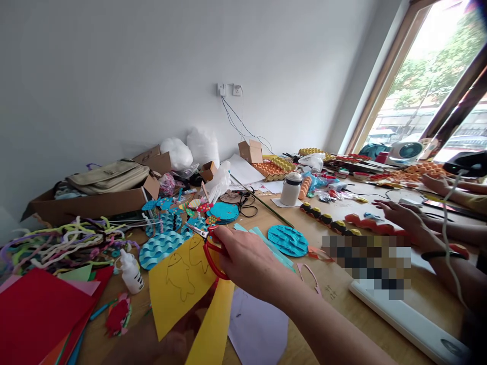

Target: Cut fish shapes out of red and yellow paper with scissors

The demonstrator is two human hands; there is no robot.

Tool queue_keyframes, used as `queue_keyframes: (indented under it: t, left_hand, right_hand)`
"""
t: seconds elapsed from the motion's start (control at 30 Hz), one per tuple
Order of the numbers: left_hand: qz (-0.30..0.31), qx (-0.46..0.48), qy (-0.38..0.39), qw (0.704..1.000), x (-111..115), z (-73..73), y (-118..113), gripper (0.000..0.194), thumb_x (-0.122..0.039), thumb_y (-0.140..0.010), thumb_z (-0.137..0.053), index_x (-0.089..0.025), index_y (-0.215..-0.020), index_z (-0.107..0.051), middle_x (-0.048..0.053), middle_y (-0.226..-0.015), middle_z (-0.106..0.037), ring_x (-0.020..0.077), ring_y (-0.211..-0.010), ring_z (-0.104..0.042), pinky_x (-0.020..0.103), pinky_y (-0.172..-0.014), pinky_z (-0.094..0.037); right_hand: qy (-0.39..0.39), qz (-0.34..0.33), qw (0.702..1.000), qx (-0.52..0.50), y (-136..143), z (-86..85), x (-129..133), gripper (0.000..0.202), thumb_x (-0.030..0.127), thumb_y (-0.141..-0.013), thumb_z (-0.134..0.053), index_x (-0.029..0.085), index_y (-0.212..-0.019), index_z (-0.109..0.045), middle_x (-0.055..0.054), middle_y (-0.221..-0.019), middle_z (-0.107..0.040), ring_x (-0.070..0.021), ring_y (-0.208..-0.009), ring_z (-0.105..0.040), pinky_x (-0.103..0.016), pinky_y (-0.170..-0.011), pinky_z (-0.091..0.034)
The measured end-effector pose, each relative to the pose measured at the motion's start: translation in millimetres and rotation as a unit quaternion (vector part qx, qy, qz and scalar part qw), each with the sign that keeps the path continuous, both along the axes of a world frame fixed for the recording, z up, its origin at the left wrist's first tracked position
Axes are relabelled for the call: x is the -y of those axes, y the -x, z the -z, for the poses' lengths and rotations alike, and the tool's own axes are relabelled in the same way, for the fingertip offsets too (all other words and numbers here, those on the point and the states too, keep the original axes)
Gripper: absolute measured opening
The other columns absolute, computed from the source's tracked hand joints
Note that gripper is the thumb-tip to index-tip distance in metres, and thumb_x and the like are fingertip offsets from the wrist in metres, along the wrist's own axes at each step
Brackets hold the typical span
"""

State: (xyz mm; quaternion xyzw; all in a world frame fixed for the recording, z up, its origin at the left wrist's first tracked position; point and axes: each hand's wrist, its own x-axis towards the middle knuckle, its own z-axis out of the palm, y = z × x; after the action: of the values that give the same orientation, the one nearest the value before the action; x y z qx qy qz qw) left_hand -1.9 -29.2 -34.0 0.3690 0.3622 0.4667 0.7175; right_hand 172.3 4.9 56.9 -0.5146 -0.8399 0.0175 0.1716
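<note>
My right hand (249, 258) is closed around red-handled scissors (211, 256), their metal blades pointing left above the yellow paper's top edge. Two fish outlines are drawn in dark line on this yellow paper (162, 299), which has a folded or curled strip at its right. My left hand (152, 337), dim and blurred, grips the paper from below; its fingers are mostly hidden behind the sheet. Beneath lies a pale purple sheet (262, 329). Left of the yellow paper are a white glue bottle (132, 274) and a small red paper craft (118, 315).
Red paper sheets (41, 309) and a heap of pipe cleaners (72, 243) lie at left, before a cardboard box (95, 205). Blue discs (288, 241), a white jar (291, 191) and a white bar (407, 324) lie rightward. Another person's hands (403, 218) are at far right.
</note>
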Motion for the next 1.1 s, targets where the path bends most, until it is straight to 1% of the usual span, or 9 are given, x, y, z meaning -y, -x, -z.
queue_keyframes:
  t: [0.07,0.23,0.4,0.5,0.63,0.77,0.83,0.97,1.1]
  left_hand:
    - [0.024,-0.020,-0.049,0.998,-3,-4.8,7,0.071,-0.052,-0.036,-0.083,-0.028,-0.101,-0.071,0.009,-0.105,-0.073,0.0429,-0.114,-0.052,0.049,-0.084,-0.047]
    - [-0.031,-0.163,-0.005,0.986,-3,-15.6,8,0.029,-0.031,-0.058,-0.079,-0.021,-0.086,-0.077,0.007,-0.091,-0.077,0.0334,-0.097,-0.064,0.040,-0.083,-0.050]
    - [-0.020,-0.212,0.015,0.977,5,-22.5,16,0.030,-0.033,-0.069,-0.073,-0.022,-0.096,-0.075,0.009,-0.105,-0.074,0.0064,-0.035,-0.052,0.017,-0.034,-0.040]
    - [-0.021,-0.225,0.022,0.974,9,-25.5,30,0.030,-0.029,-0.066,-0.076,-0.025,-0.096,-0.074,0.008,-0.120,-0.067,-0.0005,-0.026,-0.042,0.016,-0.028,-0.034]
    - [-0.058,-0.096,0.097,0.989,13,-22.8,35,0.034,-0.023,-0.061,-0.079,-0.024,-0.095,-0.074,0.009,-0.124,-0.064,0.0235,-0.075,-0.071,0.027,-0.054,-0.057]
    - [-0.065,0.020,0.173,0.983,18,-17.7,16,0.035,-0.021,-0.050,-0.085,-0.020,-0.084,-0.076,0.011,-0.115,-0.069,0.0389,-0.107,-0.060,0.043,-0.072,-0.058]
    - [-0.132,0.050,0.153,0.978,18,-17.8,5,0.049,-0.020,-0.046,-0.086,-0.025,-0.093,-0.073,0.008,-0.109,-0.072,0.0394,-0.110,-0.057,0.046,-0.071,-0.058]
    - [-0.177,0.072,0.103,0.976,9,-22.2,-8,0.065,-0.023,-0.067,-0.075,-0.028,-0.127,-0.053,0.008,-0.120,-0.066,0.0324,-0.104,-0.062,0.044,-0.077,-0.056]
    - [-0.204,0.076,0.059,0.974,-5,-24.1,-9,0.063,-0.018,-0.074,-0.067,-0.029,-0.132,-0.046,0.009,-0.120,-0.065,0.0260,-0.089,-0.067,0.040,-0.071,-0.056]
  right_hand:
    - [-0.008,0.005,0.999,0.040,3,1.1,-1,0.018,0.011,-0.080,-0.045,0.020,-0.095,-0.051,-0.004,-0.082,-0.064,-0.0169,-0.068,-0.056,-0.026,-0.049,-0.019]
    - [-0.007,0.009,0.996,0.091,10,4.0,-1,0.029,0.005,-0.073,-0.050,0.021,-0.098,-0.049,-0.004,-0.087,-0.063,-0.0202,-0.072,-0.060,-0.025,-0.049,-0.026]
    - [-0.007,0.033,0.995,0.090,17,3.5,0,0.028,0.005,-0.075,-0.050,0.020,-0.098,-0.048,-0.006,-0.092,-0.063,-0.0222,-0.078,-0.062,-0.026,-0.052,-0.033]
    - [-0.002,0.035,0.996,0.087,16,3.6,1,0.029,0.005,-0.073,-0.052,0.020,-0.098,-0.049,-0.006,-0.091,-0.063,-0.0226,-0.080,-0.061,-0.027,-0.052,-0.033]
    - [-0.012,0.020,0.998,0.055,13,6.7,0,0.024,0.009,-0.077,-0.050,0.021,-0.097,-0.050,-0.005,-0.093,-0.064,-0.0204,-0.077,-0.061,-0.026,-0.051,-0.028]
    - [-0.020,0.020,1.000,0.001,13,8.7,1,0.018,0.011,-0.078,-0.048,0.021,-0.093,-0.051,-0.003,-0.091,-0.065,-0.0183,-0.074,-0.060,-0.027,-0.050,-0.022]
    - [-0.017,0.011,0.999,-0.027,16,9.7,2,0.016,0.012,-0.079,-0.048,0.021,-0.092,-0.052,-0.003,-0.088,-0.065,-0.0175,-0.072,-0.059,-0.027,-0.051,-0.022]
    - [0.004,-0.011,0.996,-0.093,22,15.9,0,0.016,0.010,-0.079,-0.048,0.020,-0.090,-0.054,-0.003,-0.084,-0.064,-0.0163,-0.071,-0.056,-0.025,-0.054,-0.026]
    - [-0.026,-0.044,0.949,-0.310,18,29.1,0,0.005,0.018,-0.082,-0.047,0.019,-0.085,-0.051,-0.003,-0.082,-0.057,-0.0150,-0.070,-0.050,-0.024,-0.062,-0.035]
